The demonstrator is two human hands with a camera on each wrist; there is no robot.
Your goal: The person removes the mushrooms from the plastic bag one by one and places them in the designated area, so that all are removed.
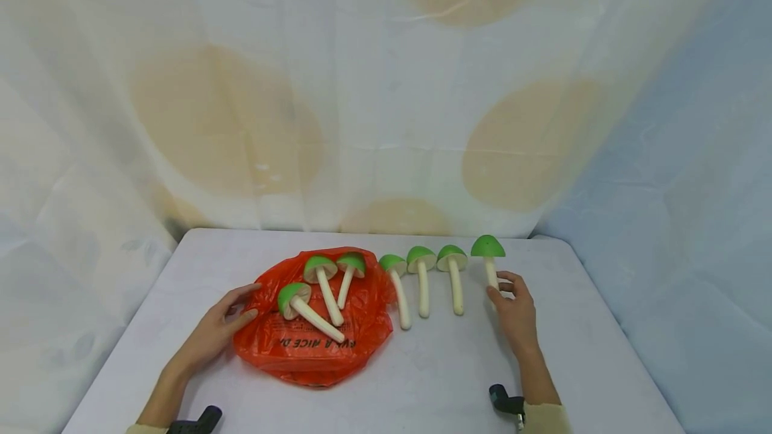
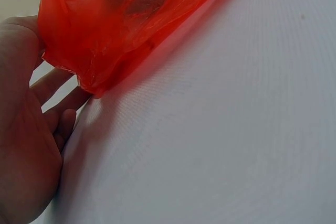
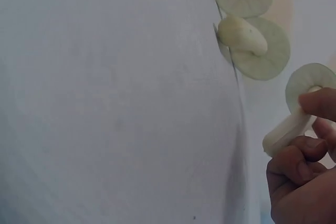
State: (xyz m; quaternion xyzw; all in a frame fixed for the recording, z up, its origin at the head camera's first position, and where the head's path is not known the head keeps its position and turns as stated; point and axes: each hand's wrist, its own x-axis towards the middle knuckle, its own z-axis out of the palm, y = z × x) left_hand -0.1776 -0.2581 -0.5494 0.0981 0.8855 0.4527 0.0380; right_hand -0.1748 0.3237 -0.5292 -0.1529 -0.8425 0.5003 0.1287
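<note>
My right hand (image 1: 516, 308) pinches the pale stem of a green-capped artificial mushroom (image 1: 488, 246), held cap up at the right end of a row. In the right wrist view the thumb and fingers close round that stem (image 3: 287, 136). My left hand (image 1: 212, 328) touches the left edge of a crumpled red plastic bag (image 1: 295, 359), its thumb and forefinger spread apart. In the left wrist view some fingertips are hidden behind the bag (image 2: 105, 40). Three similar mushrooms, among them a front one (image 1: 316, 319), lie on the bag.
Three more mushrooms lie side by side right of the bag, the nearest to my right hand being a mushroom (image 1: 456, 286) with its cap toward the back. The white table (image 1: 434, 380) ends at a hanging spotted curtain (image 1: 386, 119).
</note>
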